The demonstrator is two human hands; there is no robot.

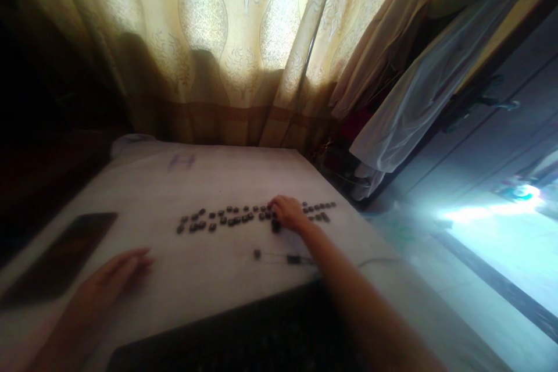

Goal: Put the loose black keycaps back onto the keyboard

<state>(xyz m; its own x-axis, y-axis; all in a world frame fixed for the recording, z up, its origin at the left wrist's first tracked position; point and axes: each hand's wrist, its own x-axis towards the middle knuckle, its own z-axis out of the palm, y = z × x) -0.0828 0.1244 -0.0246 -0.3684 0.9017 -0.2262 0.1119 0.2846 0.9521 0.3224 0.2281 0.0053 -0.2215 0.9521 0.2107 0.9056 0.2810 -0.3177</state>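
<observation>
Small dark blocks that look like keycaps [212, 226] lie in two loose rows across a white-covered table [196, 285]. My right hand [286, 211] reaches into the right half of these rows, its fingers bent down and closed on a keycap that they mostly hide. One dark keycap [275, 225] sits just under that hand. My left hand [120, 270] is held over the left side of the table, fingers stretched out, holding nothing that I can see; it is a little blurred. In front of me is a dark keyboard-like slab [226, 337], its surface too dim to read.
A lone dark block [257, 253] and a small dark piece on a thin cable [293, 258] lie nearer me. At the left rests a dark flat panel [65, 256]. Patterned curtains [244, 29] hang behind the table, and clothes [405, 93] hang at the right by a door.
</observation>
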